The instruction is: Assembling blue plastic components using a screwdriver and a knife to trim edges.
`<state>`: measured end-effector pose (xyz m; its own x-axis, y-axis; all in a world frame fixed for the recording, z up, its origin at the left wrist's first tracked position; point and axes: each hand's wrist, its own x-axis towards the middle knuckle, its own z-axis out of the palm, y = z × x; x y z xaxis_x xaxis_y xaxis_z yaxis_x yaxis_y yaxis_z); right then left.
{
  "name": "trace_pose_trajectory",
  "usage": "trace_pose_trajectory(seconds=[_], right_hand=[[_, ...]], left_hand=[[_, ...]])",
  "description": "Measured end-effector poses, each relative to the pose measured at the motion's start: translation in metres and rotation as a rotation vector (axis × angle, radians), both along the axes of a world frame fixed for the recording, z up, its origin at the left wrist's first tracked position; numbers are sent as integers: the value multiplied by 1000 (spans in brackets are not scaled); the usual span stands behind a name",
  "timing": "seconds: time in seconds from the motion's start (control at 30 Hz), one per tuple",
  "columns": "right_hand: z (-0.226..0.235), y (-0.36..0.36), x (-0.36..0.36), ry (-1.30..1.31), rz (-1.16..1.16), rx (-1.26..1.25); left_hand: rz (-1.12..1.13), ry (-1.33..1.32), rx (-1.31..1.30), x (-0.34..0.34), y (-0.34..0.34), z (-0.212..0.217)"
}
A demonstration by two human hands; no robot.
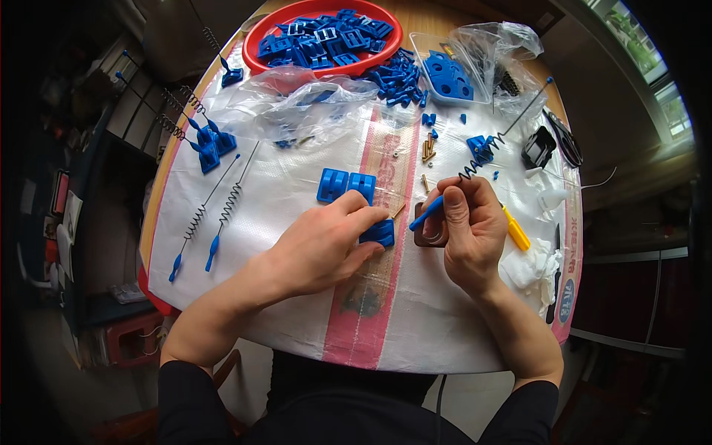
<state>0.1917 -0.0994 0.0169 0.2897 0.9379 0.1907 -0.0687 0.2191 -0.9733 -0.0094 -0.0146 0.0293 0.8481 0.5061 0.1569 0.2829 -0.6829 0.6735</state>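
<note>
My right hand (pixel 475 236) is closed around a black coiled spring rod (pixel 512 127) by its blue plastic end, which points down and left; the rod's straight part rises to the upper right. A brown block (pixel 430 236) lies just under that hand. My left hand (pixel 322 241) has thumb and fingers closed about a blue plastic block (pixel 379 233) on the table, partly hidden by the fingers. Just beyond it lie two ridged blue blocks (pixel 334 185) side by side. A brass screw (pixel 398 211) rests near my left fingertips.
A red basin (pixel 251 55) of blue parts stands at the back, with loose blue pegs (pixel 400 78) and a clear tub (pixel 450 96) beside it. Spring rods (pixel 194 222) and blue bases (pixel 211 152) lie left. A yellow-handled tool (pixel 517 231) and white tissue (pixel 532 268) lie right.
</note>
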Motion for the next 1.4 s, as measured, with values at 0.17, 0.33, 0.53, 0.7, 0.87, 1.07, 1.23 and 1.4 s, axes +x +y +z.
trace_pose_trajectory(seconds=[0.17, 0.33, 0.53, 0.7, 0.87, 1.07, 1.23, 1.4], right_hand=[[20, -9, -10, -156, 146, -178], [30, -18, -25, -365, 396, -209], [24, -23, -37, -499, 507, -53], [30, -22, -24, -561, 355, -111], [20, -18, -23, -604, 300, -27], [17, -18, -24, -617, 283, -1], [13, -17, -22, -637, 262, 4], [10, -15, -23, -653, 262, 21]], left_hand=[[151, -138, -9, -8, 10, 19], [82, -253, -971, -12, -11, 44], [151, -218, -967, -32, -34, 39], [302, 97, -386, -82, -36, 49], [461, 272, 50, -126, -15, 22], [631, 307, 81, -128, 5, 29], [781, 180, 272, -159, 14, 32], [735, 196, 187, -166, 0, 30]])
